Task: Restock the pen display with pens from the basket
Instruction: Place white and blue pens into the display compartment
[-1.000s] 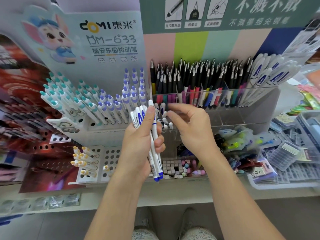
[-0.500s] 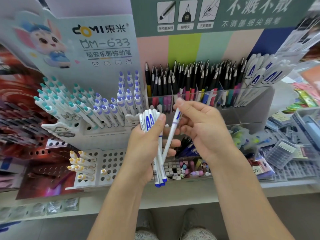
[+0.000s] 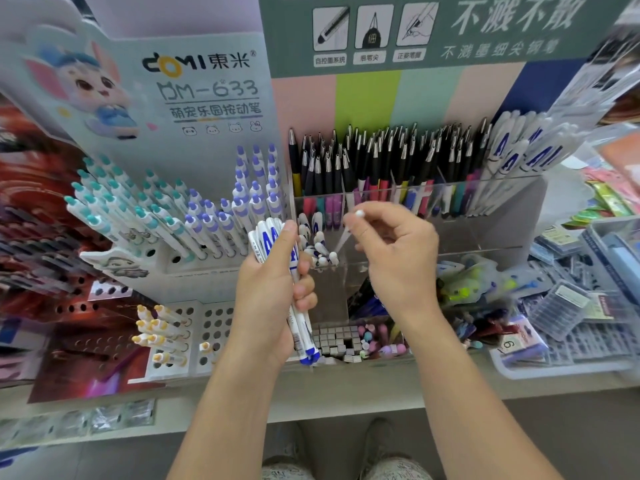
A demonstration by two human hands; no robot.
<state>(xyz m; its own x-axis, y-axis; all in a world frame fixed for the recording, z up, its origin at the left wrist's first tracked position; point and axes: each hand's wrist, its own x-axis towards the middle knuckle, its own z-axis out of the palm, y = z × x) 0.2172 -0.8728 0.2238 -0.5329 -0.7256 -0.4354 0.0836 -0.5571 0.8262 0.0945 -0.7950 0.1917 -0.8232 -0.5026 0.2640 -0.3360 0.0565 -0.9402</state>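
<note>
- Left hand (image 3: 273,299) is gripping a pen bundle (image 3: 294,292), long axis near upright, blue tips down
- Right hand (image 3: 398,258) is pinching one pen (image 3: 343,239), motion-blurred, slanting down-left into the clear compartment (image 3: 346,271)

Bundle of pens (image 3: 277,244): smooth white plastic barrels, glossy, blue print and blue tips. Single pen (image 3: 346,233): white plastic (blurred, finish unclear). Clear display bin (image 3: 450,216): transparent acrylic, glossy, smooth edges catching light. Black pens (image 3: 381,157): matt black barrels with shiny metallic tips. Perforated rack (image 3: 214,320): white moulded plastic, smooth, semi-matt. Teal-capped pens (image 3: 114,206): glossy plastic. Header cards (image 3: 194,84): printed cardboard, matt to faintly satin. Shelf edge (image 3: 346,386): smooth, dull pale surface. Small blister packs (image 3: 104,417): clear glossy film.
</note>
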